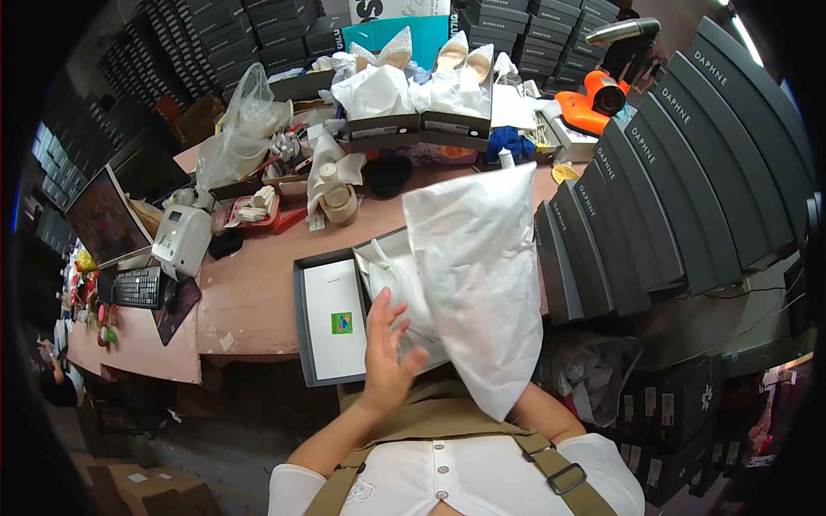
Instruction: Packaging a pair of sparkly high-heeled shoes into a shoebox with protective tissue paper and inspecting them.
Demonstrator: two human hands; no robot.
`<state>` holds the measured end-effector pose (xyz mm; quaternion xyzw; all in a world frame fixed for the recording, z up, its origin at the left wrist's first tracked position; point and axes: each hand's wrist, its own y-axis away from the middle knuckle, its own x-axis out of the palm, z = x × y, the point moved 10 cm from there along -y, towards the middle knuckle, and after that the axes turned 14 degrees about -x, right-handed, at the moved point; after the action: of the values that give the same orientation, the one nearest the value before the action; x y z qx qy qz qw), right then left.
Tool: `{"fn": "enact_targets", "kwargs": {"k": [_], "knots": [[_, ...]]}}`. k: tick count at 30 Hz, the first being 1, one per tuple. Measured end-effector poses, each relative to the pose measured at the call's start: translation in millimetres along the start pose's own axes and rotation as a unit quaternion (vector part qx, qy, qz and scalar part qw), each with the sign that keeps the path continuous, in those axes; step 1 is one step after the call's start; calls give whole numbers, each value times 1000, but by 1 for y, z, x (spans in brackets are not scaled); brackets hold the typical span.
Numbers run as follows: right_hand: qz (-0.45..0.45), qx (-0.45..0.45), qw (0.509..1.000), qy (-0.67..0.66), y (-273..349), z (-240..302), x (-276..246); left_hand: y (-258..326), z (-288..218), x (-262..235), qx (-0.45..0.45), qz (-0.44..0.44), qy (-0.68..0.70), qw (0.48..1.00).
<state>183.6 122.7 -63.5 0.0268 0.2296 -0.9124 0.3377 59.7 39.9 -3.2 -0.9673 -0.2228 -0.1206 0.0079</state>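
Note:
A white, thin-looking bag (475, 267) hangs upright in front of me, over the right part of an opened shoe box. My right forearm (551, 414) runs up to the bag's lower end; the hand is hidden inside or behind it, so its fingers cannot be seen. My left hand (389, 357) is raised just left of the bag, fingers apart, with nothing in it. Beneath the hands lies white tissue paper (397, 273) in the box. Beside it, the dark grey box part (303, 322) has a white sheet (331, 288) with a small green sticker (342, 323).
Dark shoe boxes (637, 198) stand in a tall row at the right. Shoes (396, 52) rest in tissue-filled boxes (383, 129) at the back. A tape roll (338, 205), red basket (258, 209), label printer (182, 239), keyboard (138, 286) and monitor (105, 219) occupy the left.

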Motion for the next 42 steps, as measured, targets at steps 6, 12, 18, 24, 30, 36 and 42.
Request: {"fn": "enact_targets", "kwargs": {"k": [6, 12, 18, 24, 30, 36, 42], "knots": [[219, 11, 974, 61, 46, -26, 89, -27, 44, -92, -109, -65, 183, 975], [-55, 105, 828, -548, 7, 33, -23, -43, -51, -107, -100, 55, -105, 988], [-3, 65, 998, 2, 0, 51, -37, -112, 56, -27, -30, 7, 148, 989], [80, -1, 945, 316, -47, -45, -3, -119, 178, -4, -260, -16, 308, 915], [193, 69, 886, 415, -46, -80, 24, -41, 113, -72, -198, -66, 39, 977], [250, -101, 802, 532, -61, -98, 46, -25, 128, -139, -156, -152, -487, 845], [174, -47, 939, 294, -84, -32, 5, -14, 70, -149, -106, -204, -453, 861]]}}
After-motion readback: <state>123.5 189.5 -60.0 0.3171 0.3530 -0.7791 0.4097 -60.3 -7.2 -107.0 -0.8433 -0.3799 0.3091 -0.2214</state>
